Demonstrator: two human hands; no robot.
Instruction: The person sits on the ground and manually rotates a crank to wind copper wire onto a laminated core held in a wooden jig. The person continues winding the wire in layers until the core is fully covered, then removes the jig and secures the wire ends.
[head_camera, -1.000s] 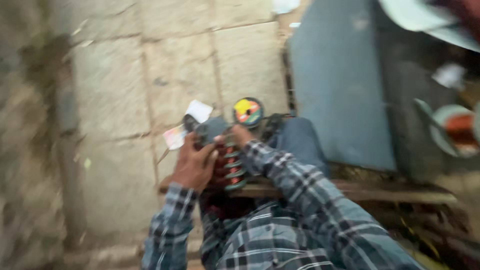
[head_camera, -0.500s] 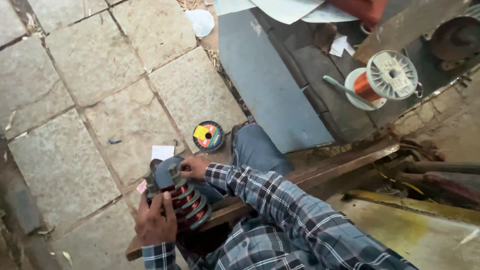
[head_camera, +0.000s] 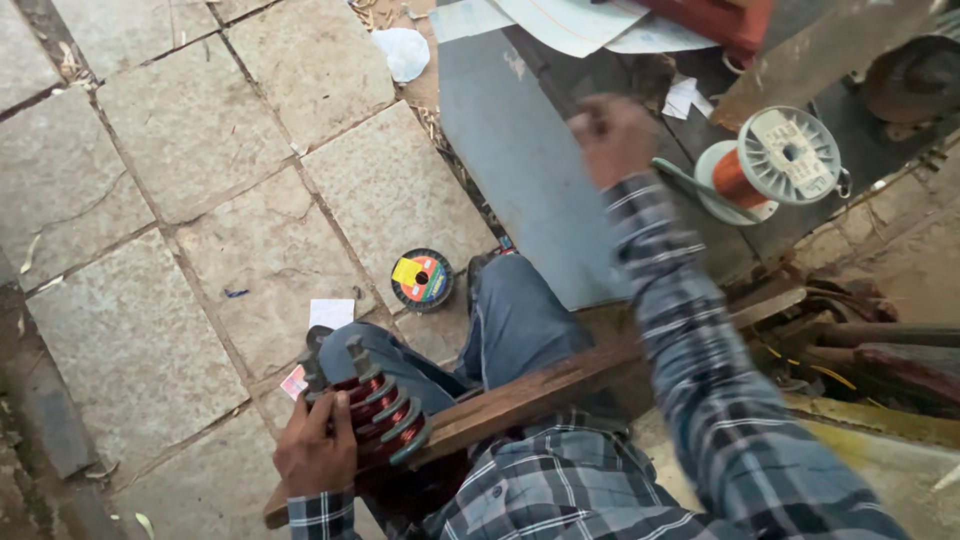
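Note:
My left hand grips a winding former, a stack of grey ribs with dark red copper wire coils between them, resting at the left end of a wooden plank across my lap. My right hand is raised up and away to the right, fingers closed into a fist, blurred; I cannot tell whether it holds a wire. It hovers over a blue-grey metal sheet, left of a white spool of copper wire.
A small round reel with a coloured label lies on the stone paving by my knee. Paper scraps lie nearby. Papers and a red object sit at the top. Rusty machine parts fill the right side.
My right hand has left the winding former and swung up to the right toward the copper spool. My left hand keeps its grip on the former. The view has tilted rightward.

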